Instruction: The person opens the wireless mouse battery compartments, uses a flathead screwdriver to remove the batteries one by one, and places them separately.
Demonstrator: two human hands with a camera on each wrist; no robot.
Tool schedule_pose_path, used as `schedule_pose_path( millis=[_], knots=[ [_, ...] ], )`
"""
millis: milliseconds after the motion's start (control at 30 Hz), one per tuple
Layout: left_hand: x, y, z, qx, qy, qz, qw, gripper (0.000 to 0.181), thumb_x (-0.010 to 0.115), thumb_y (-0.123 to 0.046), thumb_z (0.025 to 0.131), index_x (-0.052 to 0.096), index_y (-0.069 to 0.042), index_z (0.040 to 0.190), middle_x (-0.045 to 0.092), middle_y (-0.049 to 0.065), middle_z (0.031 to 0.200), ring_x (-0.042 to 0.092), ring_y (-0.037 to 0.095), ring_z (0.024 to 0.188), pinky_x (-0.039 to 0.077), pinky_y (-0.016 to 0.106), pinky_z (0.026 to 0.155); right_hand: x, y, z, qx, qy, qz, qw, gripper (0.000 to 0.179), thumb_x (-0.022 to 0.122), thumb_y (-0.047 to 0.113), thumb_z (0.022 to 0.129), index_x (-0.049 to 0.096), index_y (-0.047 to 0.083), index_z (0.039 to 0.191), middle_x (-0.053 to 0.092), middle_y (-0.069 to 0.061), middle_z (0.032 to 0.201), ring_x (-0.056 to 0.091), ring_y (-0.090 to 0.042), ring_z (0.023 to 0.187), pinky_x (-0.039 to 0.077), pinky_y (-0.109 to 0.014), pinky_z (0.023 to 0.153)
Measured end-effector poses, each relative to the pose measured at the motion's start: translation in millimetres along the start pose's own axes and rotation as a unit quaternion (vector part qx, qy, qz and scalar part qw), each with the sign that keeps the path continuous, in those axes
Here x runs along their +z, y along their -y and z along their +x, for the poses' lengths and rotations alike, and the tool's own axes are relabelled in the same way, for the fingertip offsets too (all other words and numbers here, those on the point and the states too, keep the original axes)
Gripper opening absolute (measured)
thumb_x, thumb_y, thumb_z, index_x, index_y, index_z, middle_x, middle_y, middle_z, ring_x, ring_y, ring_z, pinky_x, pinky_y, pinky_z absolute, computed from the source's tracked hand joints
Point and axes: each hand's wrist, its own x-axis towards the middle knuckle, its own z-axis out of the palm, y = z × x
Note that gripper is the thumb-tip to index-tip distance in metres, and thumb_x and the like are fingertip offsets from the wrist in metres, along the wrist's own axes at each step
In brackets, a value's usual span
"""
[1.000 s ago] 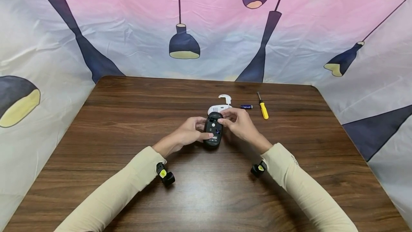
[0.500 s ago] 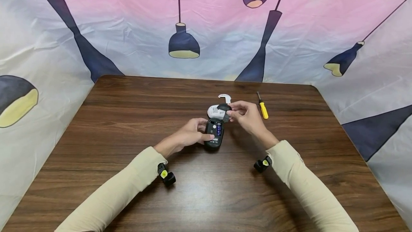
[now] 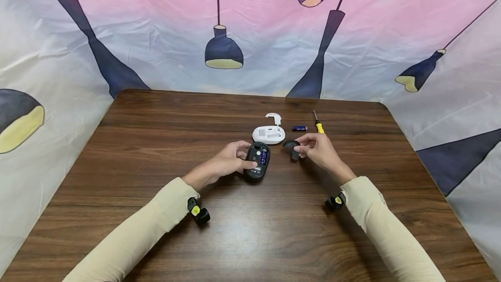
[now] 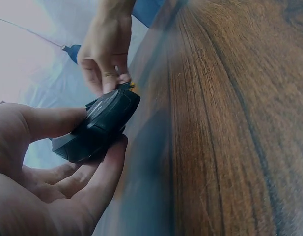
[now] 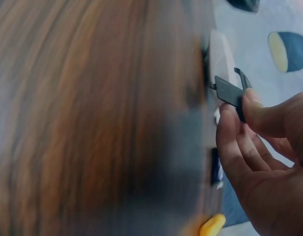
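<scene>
No word, brand or number can be read. Small pale print stands on the underside of the rounded black plastic computer mouse (image 3: 257, 158), and white lettering on the blue cylindrical battery (image 3: 263, 157) inside it. Toward the far edge of the brown wood-grain tabletop (image 3: 250, 238), the oval white plastic computer mouse (image 3: 268, 135) bears a printed label, too small to make out. To its right, nearer the tabletop's far right corner, a loose blue cylindrical battery (image 3: 299, 128) has white lettering, likewise illegible.
</scene>
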Motion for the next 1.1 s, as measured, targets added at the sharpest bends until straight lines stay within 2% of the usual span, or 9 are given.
schedule_pose_path(
  millis=[200,300,400,567,833,1100],
  knots=[
    [-1.9,-1.8,-2.0,-0.001,-0.006,0.008,0.9999,0.063,0.073,-0.005,0.09,0.042,0.005,0.144,0.068,0.02,0.11,0.066,0.02,0.088,0.061,0.032,0.075,-3,-8,1.4,0.027,0.008,-0.025,0.9993,0.022,0.074,0.001,0.091,0.072,-0.01,0.11,0.073,-0.018,0.088,0.069,-0.019,0.064,0.063,-0.03,0.06],
    [-2.6,-2.1,-1.9,-0.006,-0.007,0.009,0.9999,0.063,0.074,-0.007,0.09,0.043,0.004,0.144,0.068,0.019,0.11,0.067,0.02,0.088,0.061,0.033,0.076,-3,-10,5.3,0.032,0.014,-0.055,0.9979,0.022,0.074,0.005,0.093,0.073,-0.008,0.112,0.074,-0.016,0.086,0.068,-0.018,0.065,0.061,-0.028,0.058],
    [-2.5,-2.9,-2.3,-0.009,-0.008,0.009,0.9999,0.062,0.074,-0.008,0.09,0.044,0.003,0.143,0.069,0.018,0.109,0.067,0.02,0.088,0.061,0.033,0.076,-2,-9,10.1,0.036,0.019,-0.098,0.9943,0.023,0.074,0.008,0.094,0.074,-0.005,0.112,0.074,-0.012,0.085,0.063,-0.016,0.067,0.055,-0.025,0.057],
    [-1.9,-3.6,-2.5,-0.011,-0.008,0.005,0.9999,0.061,0.074,-0.008,0.09,0.045,0.002,0.143,0.068,0.017,0.107,0.067,0.019,0.087,0.061,0.031,0.076,0,-8,16.7,0.027,0.023,-0.147,0.9885,0.021,0.072,0.008,0.095,0.075,-0.004,0.111,0.074,-0.012,0.094,0.059,-0.018,0.076,0.047,-0.026,0.064],
    [-5.4,-1.7,-2.2,-0.019,0.001,-0.032,0.9993,0.065,0.072,-0.008,0.09,0.041,0.004,0.146,0.065,0.021,0.114,0.068,0.021,0.089,0.062,0.035,0.083,2,-8,20.5,0.031,0.016,-0.16,0.9866,0.021,0.072,0.011,0.095,0.076,-0.001,0.112,0.075,-0.013,0.098,0.063,-0.023,0.085,0.05,-0.031,0.069],
    [-6.7,-3.0,-3.3,-0.019,0.011,-0.077,0.9968,0.064,0.068,-0.006,0.092,0.038,0.006,0.147,0.062,0.026,0.124,0.07,0.021,0.086,0.062,0.037,0.086,4,-7,21.5,0.034,0.006,-0.166,0.9855,0.02,0.075,0.012,0.093,0.077,0.001,0.11,0.074,-0.01,0.091,0.064,-0.021,0.08,0.05,-0.03,0.068]
  ],
)
